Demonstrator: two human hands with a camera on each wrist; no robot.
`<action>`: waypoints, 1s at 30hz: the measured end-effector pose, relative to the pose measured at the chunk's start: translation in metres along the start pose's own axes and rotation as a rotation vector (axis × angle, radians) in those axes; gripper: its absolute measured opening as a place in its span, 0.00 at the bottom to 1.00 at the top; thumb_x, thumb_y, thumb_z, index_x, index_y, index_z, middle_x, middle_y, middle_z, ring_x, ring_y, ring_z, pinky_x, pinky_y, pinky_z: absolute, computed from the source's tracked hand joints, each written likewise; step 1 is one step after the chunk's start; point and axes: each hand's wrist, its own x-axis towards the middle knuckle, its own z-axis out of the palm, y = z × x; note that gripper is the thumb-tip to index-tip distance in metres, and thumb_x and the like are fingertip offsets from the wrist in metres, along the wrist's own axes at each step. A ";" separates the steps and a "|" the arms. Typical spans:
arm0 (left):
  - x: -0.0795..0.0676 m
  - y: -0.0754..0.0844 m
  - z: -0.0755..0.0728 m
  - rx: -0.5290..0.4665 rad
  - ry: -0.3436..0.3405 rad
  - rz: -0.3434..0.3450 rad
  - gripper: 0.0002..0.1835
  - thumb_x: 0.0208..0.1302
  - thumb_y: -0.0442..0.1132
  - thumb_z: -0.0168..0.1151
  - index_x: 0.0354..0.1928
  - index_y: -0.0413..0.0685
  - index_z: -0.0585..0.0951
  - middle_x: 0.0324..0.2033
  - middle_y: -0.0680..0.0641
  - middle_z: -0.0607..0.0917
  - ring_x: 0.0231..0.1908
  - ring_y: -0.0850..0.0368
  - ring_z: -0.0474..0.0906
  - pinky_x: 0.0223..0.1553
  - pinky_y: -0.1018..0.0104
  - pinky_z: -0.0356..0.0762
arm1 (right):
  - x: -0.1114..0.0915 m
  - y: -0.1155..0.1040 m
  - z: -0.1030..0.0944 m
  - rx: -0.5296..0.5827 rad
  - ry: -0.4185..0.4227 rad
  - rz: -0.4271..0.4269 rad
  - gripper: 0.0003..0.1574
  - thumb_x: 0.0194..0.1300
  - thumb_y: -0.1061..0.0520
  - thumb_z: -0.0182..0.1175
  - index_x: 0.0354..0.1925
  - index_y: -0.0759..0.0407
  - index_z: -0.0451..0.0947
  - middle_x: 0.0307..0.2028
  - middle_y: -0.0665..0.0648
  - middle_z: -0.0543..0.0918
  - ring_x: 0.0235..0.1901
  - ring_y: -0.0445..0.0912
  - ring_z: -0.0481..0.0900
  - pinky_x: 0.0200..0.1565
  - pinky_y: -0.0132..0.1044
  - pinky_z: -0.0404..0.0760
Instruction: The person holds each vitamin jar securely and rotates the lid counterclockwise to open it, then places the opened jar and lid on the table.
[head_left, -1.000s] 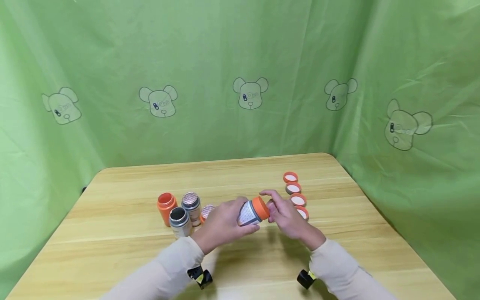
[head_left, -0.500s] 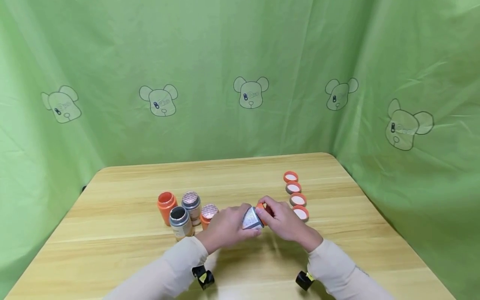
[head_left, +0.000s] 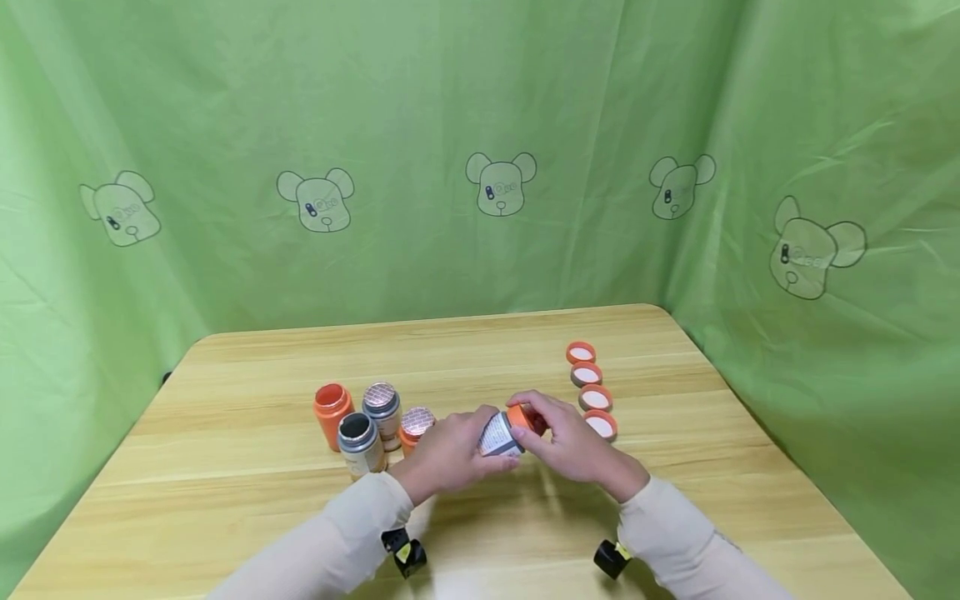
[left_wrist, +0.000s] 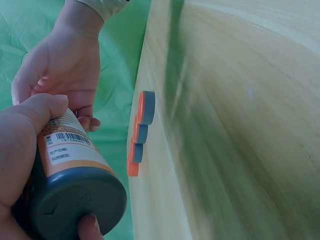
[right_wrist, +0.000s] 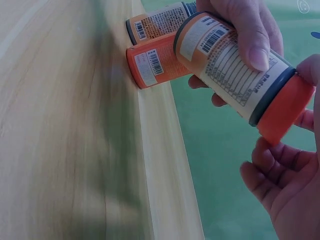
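My left hand (head_left: 453, 454) grips the body of a labelled bottle (head_left: 498, 435), held tilted above the table. In the left wrist view its dark base (left_wrist: 75, 200) faces the camera, with a finger against it. An orange cap (right_wrist: 286, 111) sits on the bottle's other end. My right hand (head_left: 566, 437) has its thumb and fingers round that cap; in the right wrist view they touch its edge from both sides. Left of the left hand stand an orange bottle (head_left: 333, 417) with an uncovered mouth, a grey bottle (head_left: 362, 450) with a dark mouth, and two foil-sealed bottles, one grey (head_left: 383, 408), one orange (head_left: 417, 425).
Several orange-rimmed caps (head_left: 596, 398) lie with their white insides up, in a row right of the hands. The wooden table (head_left: 247, 517) has a green curtain (head_left: 405, 100) behind it and at its sides. A small black camera (head_left: 611, 558) hangs at the right wrist.
My right hand has closed from a spread pose beside the cap to a hold round it. The bottle has dipped slightly. In the last half second its fingers shift a little on the cap.
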 end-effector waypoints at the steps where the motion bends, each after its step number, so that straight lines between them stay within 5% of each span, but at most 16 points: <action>1: 0.000 0.000 0.000 0.000 -0.001 -0.003 0.30 0.58 0.61 0.65 0.53 0.48 0.74 0.30 0.54 0.79 0.25 0.65 0.74 0.23 0.71 0.72 | 0.000 0.001 0.000 0.009 -0.002 -0.007 0.18 0.67 0.57 0.59 0.55 0.55 0.71 0.34 0.45 0.76 0.32 0.40 0.74 0.35 0.39 0.77; 12: 0.000 -0.008 0.006 -0.016 0.010 0.002 0.28 0.59 0.57 0.67 0.53 0.48 0.74 0.29 0.54 0.79 0.25 0.65 0.74 0.24 0.71 0.73 | -0.003 0.004 0.001 -0.012 -0.010 -0.041 0.26 0.66 0.55 0.60 0.59 0.63 0.68 0.41 0.50 0.77 0.35 0.41 0.77 0.39 0.41 0.79; 20: 0.000 -0.020 0.014 -0.092 -0.002 0.013 0.28 0.60 0.59 0.65 0.54 0.49 0.73 0.32 0.54 0.80 0.28 0.65 0.76 0.27 0.71 0.74 | 0.002 0.004 0.004 -0.084 -0.087 0.075 0.18 0.73 0.46 0.53 0.53 0.55 0.72 0.23 0.44 0.73 0.22 0.37 0.70 0.25 0.33 0.72; 30: -0.003 -0.039 0.013 -0.126 -0.023 0.019 0.28 0.57 0.57 0.68 0.54 0.50 0.73 0.31 0.55 0.79 0.27 0.65 0.76 0.27 0.70 0.75 | 0.006 0.001 0.007 -0.048 -0.177 0.118 0.31 0.71 0.44 0.56 0.64 0.59 0.66 0.34 0.51 0.77 0.25 0.39 0.72 0.29 0.34 0.74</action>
